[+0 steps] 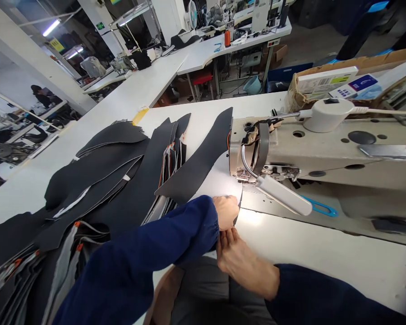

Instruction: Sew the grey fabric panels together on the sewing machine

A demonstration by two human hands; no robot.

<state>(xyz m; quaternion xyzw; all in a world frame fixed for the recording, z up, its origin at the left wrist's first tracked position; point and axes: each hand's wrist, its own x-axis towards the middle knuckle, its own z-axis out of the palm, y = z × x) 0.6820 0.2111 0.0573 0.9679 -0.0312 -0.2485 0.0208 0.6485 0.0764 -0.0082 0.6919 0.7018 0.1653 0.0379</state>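
In the head view, my left hand (226, 212) is closed at the table's front edge, just below the sewing machine's needle area (245, 176). My right hand (245, 264) is right below it, its fingers bent and pressed together under the left fist. A thin dark edge of material (237, 218) shows beside the left fist; the rest of it is hidden by the hands. A long curved black piece (201, 158) lies left of the machine head, partly over a stack of black pieces with grey and orange edges (169, 164).
More black pieces (101, 167) are heaped across the left of the white table (325, 239). A lamp (284, 194) on a flexible neck hangs by the machine. Behind the machine stands a cardboard box (293, 92). A person (42, 95) sits far off at the left.
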